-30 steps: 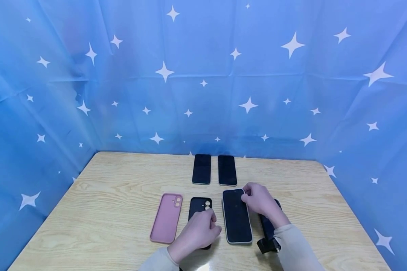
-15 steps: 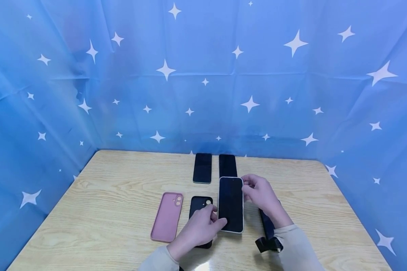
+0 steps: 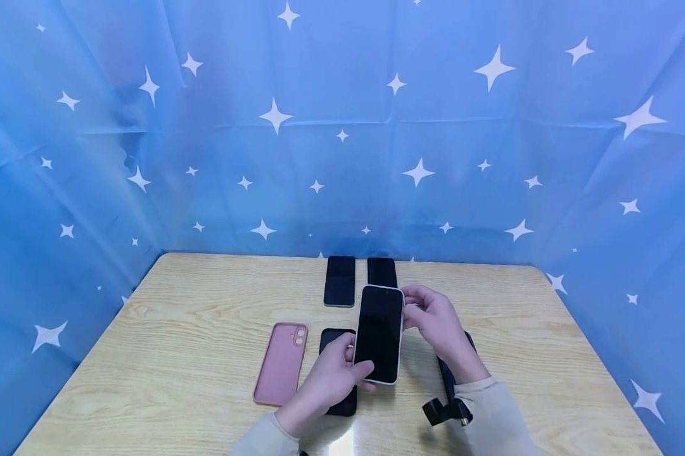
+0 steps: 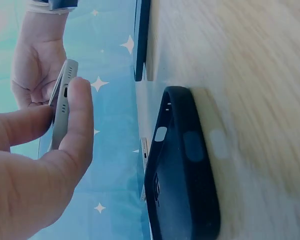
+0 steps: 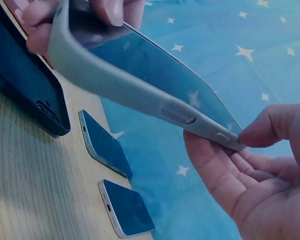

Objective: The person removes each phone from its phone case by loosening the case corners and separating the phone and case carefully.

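White phone case (image 5: pixel 122 87) is wrapped around a phone (image 3: pixel 379 335), and both are held up above the worktop (image 3: pixel 165 354). The bottom end is gripped by the left hand (image 3: pixel 333 373), its thumb set on the dark screen and its fingers underneath. The top right corner is pinched between the thumb and fingers of the right hand (image 3: pixel 436 322). Below, a black phone case (image 3: pixel 345 404) is partly hidden; beside it, a pink phone case (image 3: pixel 279 367) is laid. Farther back, two more phones (image 3: pixel 339 282) are lined up.
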The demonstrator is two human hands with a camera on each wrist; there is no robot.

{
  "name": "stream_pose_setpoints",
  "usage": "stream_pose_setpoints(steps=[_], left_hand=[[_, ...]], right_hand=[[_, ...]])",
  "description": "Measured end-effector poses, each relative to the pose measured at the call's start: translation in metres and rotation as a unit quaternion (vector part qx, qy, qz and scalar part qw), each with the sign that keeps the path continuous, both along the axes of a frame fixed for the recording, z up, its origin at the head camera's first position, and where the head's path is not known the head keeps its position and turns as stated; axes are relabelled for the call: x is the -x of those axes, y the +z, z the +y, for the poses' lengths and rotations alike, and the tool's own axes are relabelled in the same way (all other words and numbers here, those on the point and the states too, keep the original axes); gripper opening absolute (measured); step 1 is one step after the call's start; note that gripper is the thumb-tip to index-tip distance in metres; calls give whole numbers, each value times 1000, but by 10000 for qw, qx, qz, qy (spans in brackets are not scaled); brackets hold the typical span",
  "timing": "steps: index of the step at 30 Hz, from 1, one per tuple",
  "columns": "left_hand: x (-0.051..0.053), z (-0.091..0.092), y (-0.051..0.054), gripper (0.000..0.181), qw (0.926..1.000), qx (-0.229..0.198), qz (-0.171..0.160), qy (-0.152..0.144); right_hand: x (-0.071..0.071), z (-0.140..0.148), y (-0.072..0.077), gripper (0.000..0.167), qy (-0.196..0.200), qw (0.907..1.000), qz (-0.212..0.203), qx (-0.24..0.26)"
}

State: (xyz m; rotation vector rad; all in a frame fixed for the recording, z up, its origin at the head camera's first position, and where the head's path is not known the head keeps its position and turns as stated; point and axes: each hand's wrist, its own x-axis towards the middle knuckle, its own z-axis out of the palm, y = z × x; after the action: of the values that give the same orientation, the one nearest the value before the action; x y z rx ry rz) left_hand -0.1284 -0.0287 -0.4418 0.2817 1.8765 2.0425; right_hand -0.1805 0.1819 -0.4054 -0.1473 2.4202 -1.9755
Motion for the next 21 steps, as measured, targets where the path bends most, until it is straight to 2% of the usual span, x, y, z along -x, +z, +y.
stream_pose_setpoints(steps=[8,12,21], left_hand=[[-2,-1,-2,30,10000,-10,55,66],[-2,0,-2,30,9999,-61,57,80],[-3,3,3,28,9998,-35,3,172]], right_hand=[[0,0,-4,35,133,9999,-55,57],[1,1,-4,30,65,9997,-205,108],[4,2,-7,34,-2,9991,-324,260]])
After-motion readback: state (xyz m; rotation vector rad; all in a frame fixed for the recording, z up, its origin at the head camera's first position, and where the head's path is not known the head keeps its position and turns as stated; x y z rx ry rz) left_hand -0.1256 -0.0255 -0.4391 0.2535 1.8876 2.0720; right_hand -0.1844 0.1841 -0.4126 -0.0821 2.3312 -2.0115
